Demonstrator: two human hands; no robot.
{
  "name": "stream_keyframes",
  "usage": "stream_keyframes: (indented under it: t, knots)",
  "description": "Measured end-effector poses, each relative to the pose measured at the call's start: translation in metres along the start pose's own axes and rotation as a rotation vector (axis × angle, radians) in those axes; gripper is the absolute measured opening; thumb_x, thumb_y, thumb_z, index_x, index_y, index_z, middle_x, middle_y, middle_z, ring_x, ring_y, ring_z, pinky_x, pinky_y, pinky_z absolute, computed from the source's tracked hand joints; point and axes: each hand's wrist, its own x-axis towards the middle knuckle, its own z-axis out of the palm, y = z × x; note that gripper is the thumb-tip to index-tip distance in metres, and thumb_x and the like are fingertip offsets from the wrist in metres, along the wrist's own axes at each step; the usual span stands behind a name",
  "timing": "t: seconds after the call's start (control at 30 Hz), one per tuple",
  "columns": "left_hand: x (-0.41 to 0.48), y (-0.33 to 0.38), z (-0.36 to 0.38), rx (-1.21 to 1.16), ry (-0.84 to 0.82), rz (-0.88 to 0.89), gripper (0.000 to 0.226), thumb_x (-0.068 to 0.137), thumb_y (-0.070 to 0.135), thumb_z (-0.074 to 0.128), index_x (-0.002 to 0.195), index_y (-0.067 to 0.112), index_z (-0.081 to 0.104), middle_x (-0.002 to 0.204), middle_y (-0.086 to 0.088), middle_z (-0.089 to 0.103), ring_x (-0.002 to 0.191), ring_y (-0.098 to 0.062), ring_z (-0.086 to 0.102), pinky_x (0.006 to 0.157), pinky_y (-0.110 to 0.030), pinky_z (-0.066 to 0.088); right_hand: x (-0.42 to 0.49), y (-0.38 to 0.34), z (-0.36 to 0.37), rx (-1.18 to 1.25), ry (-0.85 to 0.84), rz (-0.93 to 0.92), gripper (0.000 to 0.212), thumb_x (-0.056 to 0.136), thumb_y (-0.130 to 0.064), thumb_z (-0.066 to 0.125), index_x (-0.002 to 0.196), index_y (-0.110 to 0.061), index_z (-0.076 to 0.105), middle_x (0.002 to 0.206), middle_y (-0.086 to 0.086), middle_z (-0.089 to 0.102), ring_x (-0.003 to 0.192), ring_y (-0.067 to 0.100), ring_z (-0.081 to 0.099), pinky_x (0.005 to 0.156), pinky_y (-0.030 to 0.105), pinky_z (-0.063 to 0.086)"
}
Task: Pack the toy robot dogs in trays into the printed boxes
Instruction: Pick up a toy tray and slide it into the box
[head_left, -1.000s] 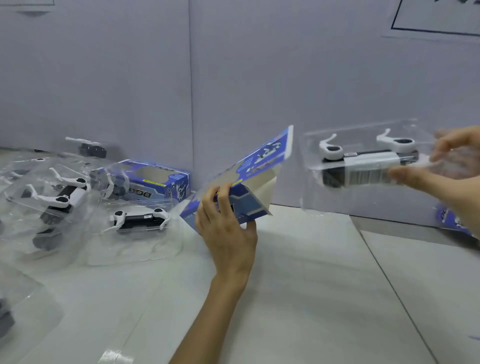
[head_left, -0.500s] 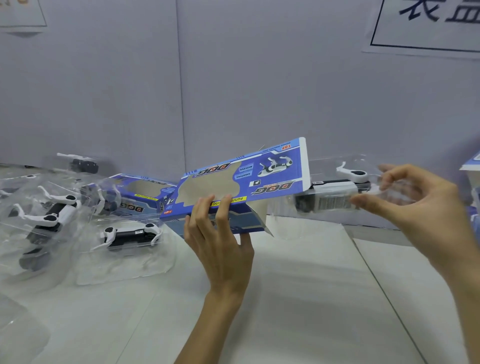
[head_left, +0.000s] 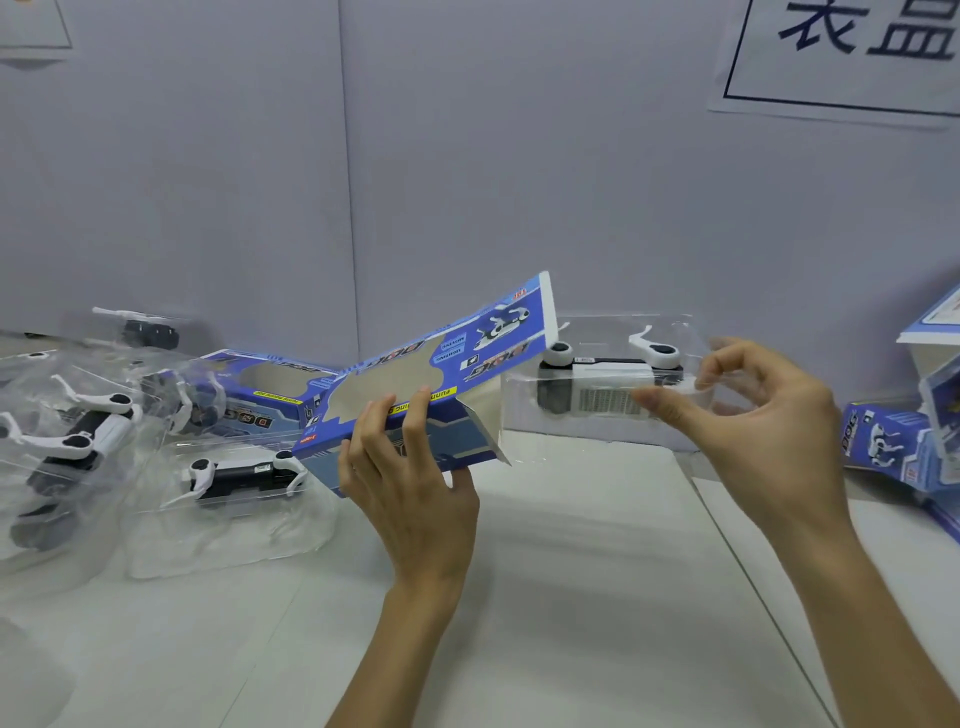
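Note:
My left hand (head_left: 410, 483) grips a blue printed box (head_left: 441, 374) from below, tilted up to the right, with its open end and loose flap facing right. My right hand (head_left: 763, 415) pinches the right end of a clear plastic tray (head_left: 613, 384) that holds a black-and-white toy robot dog (head_left: 608, 364). The tray's left end sits at the box's open end; how far it is inside is hidden by the box top.
Several more trayed robot dogs (head_left: 239, 473) lie in clear plastic at the left of the white table (head_left: 597, 597). Another blue box (head_left: 260, 395) lies behind them. More printed boxes (head_left: 893, 447) are stacked at the right edge. A grey wall stands close behind.
The box has swung from a steep tilt to a flatter one with its printed top facing me. The tray in my right hand has come down and left to the box's open end.

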Motion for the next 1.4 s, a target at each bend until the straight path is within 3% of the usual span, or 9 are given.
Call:
stream_keyframes:
  t: [0.2,0.53,0.7,0.8,0.9,1.0,1.13,1.3,1.4]
  knots:
    - [0.002,0.002,-0.002,-0.040,0.007,-0.003,0.088,0.059,0.004,0.083,0.135,0.022,0.043,0.130,-0.016,0.051,0.122,-0.032,0.043,0.102,-0.055,0.035,-0.004,-0.001,0.008,-0.033,0.029,0.033,0.048,0.055,-0.059,0.082,0.074,-0.023,0.057,0.098,-0.022,0.062,0.100,0.001,0.062,0.082,0.030,0.054]
    - [-0.003,0.008,-0.001,-0.086,-0.058,0.135,0.094,0.052,-0.002,0.080,0.135,0.024,0.044,0.132,-0.006,0.041,0.121,-0.030,0.041,0.099,-0.060,0.038,-0.011,0.006,0.020,-0.287,0.075,-0.030,0.048,0.060,-0.058,0.087,0.079,-0.024,0.058,0.086,-0.007,0.065,0.081,0.018,0.061,0.066,0.030,0.043]
    - [-0.004,0.014,-0.001,-0.087,-0.115,0.199,0.090,0.055,0.004,0.078,0.136,0.026,0.045,0.130,-0.003,0.042,0.116,-0.031,0.048,0.103,-0.054,0.035,-0.006,0.004,0.004,-0.340,0.055,0.051,0.052,0.056,-0.063,0.085,0.080,-0.024,0.061,0.081,-0.008,0.070,0.086,0.022,0.069,0.076,0.041,0.055]
    - [-0.004,0.022,-0.002,-0.109,-0.128,0.217,0.091,0.055,0.006,0.079,0.137,0.026,0.045,0.130,-0.004,0.045,0.117,-0.033,0.051,0.105,-0.052,0.033,-0.011,-0.005,0.012,-0.358,-0.015,0.009,0.048,0.061,-0.064,0.082,0.092,-0.031,0.065,0.084,-0.018,0.069,0.084,0.012,0.069,0.074,0.031,0.054]
    - [-0.006,0.028,-0.003,-0.160,-0.142,0.213,0.090,0.057,0.011,0.082,0.137,0.023,0.044,0.128,-0.008,0.050,0.117,-0.033,0.052,0.102,-0.051,0.036,-0.018,-0.012,0.026,-0.167,-0.280,0.026,0.047,0.081,-0.065,0.068,0.120,-0.041,0.059,0.101,-0.029,0.067,0.094,-0.006,0.065,0.071,0.008,0.048]
    - [-0.002,0.031,-0.007,-0.232,-0.151,0.130,0.085,0.063,0.025,0.089,0.136,0.012,0.048,0.126,-0.008,0.052,0.114,-0.029,0.054,0.096,-0.047,0.041,-0.017,-0.015,0.025,-0.024,-0.444,0.059,0.054,0.087,-0.059,0.050,0.138,-0.041,0.046,0.125,-0.022,0.064,0.114,-0.007,0.058,0.089,0.010,0.045]
    - [0.014,0.042,-0.019,-0.523,-0.114,-0.119,0.082,0.067,0.041,0.084,0.136,0.011,0.051,0.117,0.002,0.051,0.105,-0.013,0.055,0.087,-0.036,0.052,-0.003,-0.015,0.006,0.080,-0.114,-0.018,0.018,0.100,-0.023,0.059,0.117,-0.027,0.063,0.114,-0.008,0.071,0.109,0.006,0.065,0.098,0.034,0.051]
    - [0.032,0.053,-0.031,-0.965,-0.142,-0.243,0.076,0.072,0.058,0.079,0.132,0.026,0.045,0.122,0.000,0.059,0.105,-0.023,0.066,0.075,-0.023,0.057,0.006,-0.015,-0.015,0.198,0.144,0.053,0.018,0.094,-0.012,0.054,0.093,-0.025,0.066,0.094,-0.004,0.074,0.084,0.012,0.069,0.078,0.030,0.053]
    - [0.016,0.053,-0.023,-1.028,-0.191,-0.244,0.063,0.077,0.053,0.077,0.126,0.032,0.045,0.113,0.013,0.065,0.093,-0.015,0.071,0.069,-0.017,0.055,0.007,-0.014,-0.019,0.208,0.192,0.106,0.025,0.097,-0.005,0.051,0.088,-0.025,0.065,0.089,-0.006,0.072,0.077,0.009,0.067,0.074,0.030,0.053]
